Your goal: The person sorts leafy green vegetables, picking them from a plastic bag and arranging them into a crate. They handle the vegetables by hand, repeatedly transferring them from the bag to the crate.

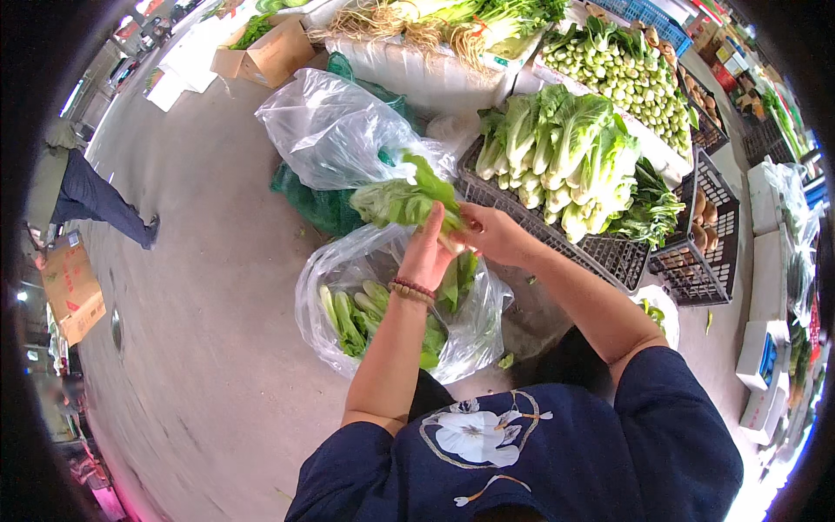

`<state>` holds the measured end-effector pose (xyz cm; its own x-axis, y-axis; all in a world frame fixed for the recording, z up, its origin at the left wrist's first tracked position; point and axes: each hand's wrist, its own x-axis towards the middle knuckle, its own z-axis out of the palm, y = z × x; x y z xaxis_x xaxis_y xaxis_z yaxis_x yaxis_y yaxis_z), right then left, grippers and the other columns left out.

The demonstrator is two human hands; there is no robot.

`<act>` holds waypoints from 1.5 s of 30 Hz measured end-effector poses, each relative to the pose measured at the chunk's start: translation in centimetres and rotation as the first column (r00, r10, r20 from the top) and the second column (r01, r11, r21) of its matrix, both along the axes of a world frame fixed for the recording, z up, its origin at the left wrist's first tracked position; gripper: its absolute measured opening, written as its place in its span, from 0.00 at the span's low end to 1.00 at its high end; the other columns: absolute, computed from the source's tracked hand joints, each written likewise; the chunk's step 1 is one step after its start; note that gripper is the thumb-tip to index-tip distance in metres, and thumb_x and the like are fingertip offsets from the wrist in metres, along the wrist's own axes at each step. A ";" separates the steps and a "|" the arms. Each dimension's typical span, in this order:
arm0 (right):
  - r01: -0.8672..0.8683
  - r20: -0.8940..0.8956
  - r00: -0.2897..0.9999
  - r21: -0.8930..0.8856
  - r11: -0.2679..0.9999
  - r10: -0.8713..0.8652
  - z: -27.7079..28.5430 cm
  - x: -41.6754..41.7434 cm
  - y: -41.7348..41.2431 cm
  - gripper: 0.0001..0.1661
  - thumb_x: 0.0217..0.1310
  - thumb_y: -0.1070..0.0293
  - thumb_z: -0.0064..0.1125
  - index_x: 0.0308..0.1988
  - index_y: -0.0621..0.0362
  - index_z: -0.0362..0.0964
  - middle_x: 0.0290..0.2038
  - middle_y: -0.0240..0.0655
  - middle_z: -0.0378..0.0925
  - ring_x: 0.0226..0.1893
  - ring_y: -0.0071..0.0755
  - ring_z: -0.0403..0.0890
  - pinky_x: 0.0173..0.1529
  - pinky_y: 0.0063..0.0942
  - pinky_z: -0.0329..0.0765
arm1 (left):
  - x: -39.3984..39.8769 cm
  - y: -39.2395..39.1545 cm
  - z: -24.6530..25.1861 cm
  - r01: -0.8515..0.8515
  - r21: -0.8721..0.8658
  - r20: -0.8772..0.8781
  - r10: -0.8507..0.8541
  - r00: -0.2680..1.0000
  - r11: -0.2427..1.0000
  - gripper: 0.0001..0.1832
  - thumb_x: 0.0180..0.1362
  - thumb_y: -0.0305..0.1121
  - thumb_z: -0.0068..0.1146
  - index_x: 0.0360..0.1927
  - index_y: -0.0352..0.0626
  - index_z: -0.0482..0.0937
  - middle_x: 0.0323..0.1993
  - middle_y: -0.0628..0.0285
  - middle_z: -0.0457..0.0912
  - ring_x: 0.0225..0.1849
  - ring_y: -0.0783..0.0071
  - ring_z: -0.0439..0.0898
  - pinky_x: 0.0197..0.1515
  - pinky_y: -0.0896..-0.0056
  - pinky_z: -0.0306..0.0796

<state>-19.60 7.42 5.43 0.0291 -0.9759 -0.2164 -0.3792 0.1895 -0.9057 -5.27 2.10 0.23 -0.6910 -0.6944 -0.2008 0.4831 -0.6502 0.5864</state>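
A leafy green vegetable head (pixel 401 199) is held between my two hands above a clear plastic bag (pixel 319 280). My left hand (pixel 424 254), with a beaded bracelet (pixel 412 291) at the wrist, grips it near its pale base. From the other side, my right hand (pixel 489 231) has its fingers on that base, partly hiding it. Inside the open bag lie several loose green heads (pixel 352 313) with pale stems. To the right, more leafy heads (pixel 561 153) are stacked on a black plastic crate (pixel 610 258).
Behind the hands, a second clear plastic bag (pixel 333 127) lies over green mesh netting (pixel 313 202). A black crate (pixel 701 261) holds brown produce at right. Rooted greens (pixel 417 26) cover a white foam box (pixel 424 75). A person (pixel 98 196) stands at far left beside a cardboard box (pixel 72 287).
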 end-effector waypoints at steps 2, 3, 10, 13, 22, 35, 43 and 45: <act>0.014 0.258 0.965 0.099 0.995 -0.039 -1.9 -1.3 -0.9 0.17 0.58 0.63 0.53 0.45 0.62 0.71 0.29 0.33 0.76 0.24 0.22 0.76 0.27 0.21 0.74 | -0.1 0.3 0.5 0.026 -0.010 0.073 -0.025 0.997 1.000 0.19 0.60 0.45 0.51 0.46 0.40 0.71 0.42 0.59 0.75 0.43 0.70 0.76 0.46 0.57 0.72; 0.022 0.355 0.932 0.156 0.988 -0.077 -1.8 -1.6 -1.1 0.16 0.59 0.64 0.53 0.43 0.62 0.72 0.29 0.32 0.76 0.25 0.22 0.76 0.27 0.21 0.74 | 0.0 0.3 0.3 0.068 -0.018 0.084 -0.066 0.994 0.998 0.19 0.59 0.45 0.52 0.46 0.40 0.71 0.41 0.59 0.76 0.42 0.69 0.76 0.47 0.57 0.72; 0.198 0.374 0.857 0.398 0.896 -0.356 -2.7 -4.2 -2.3 0.15 0.62 0.60 0.49 0.38 0.60 0.72 0.29 0.31 0.76 0.24 0.21 0.76 0.27 0.20 0.75 | -0.8 1.0 -2.3 0.064 0.308 0.163 -0.119 0.979 0.949 0.16 0.55 0.42 0.55 0.42 0.43 0.71 0.35 0.59 0.78 0.26 0.70 0.76 0.36 0.63 0.76; 0.268 0.188 0.915 0.378 0.886 -0.357 -3.8 -4.8 -2.6 0.18 0.63 0.58 0.46 0.40 0.63 0.70 0.30 0.32 0.75 0.21 0.23 0.74 0.24 0.23 0.74 | -0.3 0.9 -3.7 0.103 0.321 0.127 -0.151 0.980 0.942 0.15 0.56 0.42 0.53 0.40 0.44 0.70 0.35 0.58 0.78 0.26 0.68 0.76 0.34 0.64 0.75; 0.139 0.081 0.984 0.235 0.962 -0.161 -5.1 0.3 1.6 0.22 0.65 0.59 0.40 0.47 0.68 0.63 0.37 0.54 0.70 0.38 0.55 0.73 0.44 0.38 0.69 | 0.0 6.8 -1.3 -0.191 0.359 0.256 0.100 0.962 0.914 0.14 0.56 0.30 0.43 0.46 0.42 0.68 0.41 0.65 0.74 0.44 0.73 0.72 0.51 0.69 0.65; 0.415 0.302 0.798 0.352 0.839 -0.521 -5.7 0.4 10.1 0.16 0.65 0.66 0.44 0.47 0.65 0.64 0.33 0.34 0.68 0.32 0.27 0.70 0.36 0.22 0.70 | -2.5 10.3 -0.1 -0.155 0.230 0.537 0.008 0.843 0.961 0.28 0.53 0.24 0.46 0.60 0.40 0.58 0.44 0.66 0.73 0.42 0.77 0.72 0.44 0.79 0.67; 0.357 0.371 0.389 0.783 0.509 -0.843 1.6 1.0 13.7 0.15 0.63 0.63 0.48 0.47 0.57 0.69 0.36 0.26 0.74 0.31 0.17 0.73 0.37 0.18 0.71 | 3.2 13.7 4.4 -0.170 0.403 0.676 -0.168 0.717 0.899 0.20 0.59 0.27 0.44 0.56 0.41 0.62 0.46 0.57 0.74 0.44 0.67 0.77 0.43 0.66 0.75; 0.380 0.355 0.422 0.766 0.519 -0.834 3.7 -0.5 13.7 0.16 0.63 0.63 0.48 0.49 0.56 0.68 0.38 0.26 0.74 0.34 0.16 0.72 0.38 0.18 0.70 | 4.6 13.6 6.9 -0.151 0.420 0.693 -0.209 0.690 0.895 0.20 0.59 0.30 0.44 0.55 0.41 0.62 0.46 0.56 0.74 0.42 0.65 0.78 0.42 0.64 0.75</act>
<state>-20.07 21.12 9.12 -0.1806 -0.4897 -0.8530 0.6572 0.5851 -0.4750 -0.70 15.72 7.08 -0.2301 -0.3978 -0.8881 0.0163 -0.9141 0.4052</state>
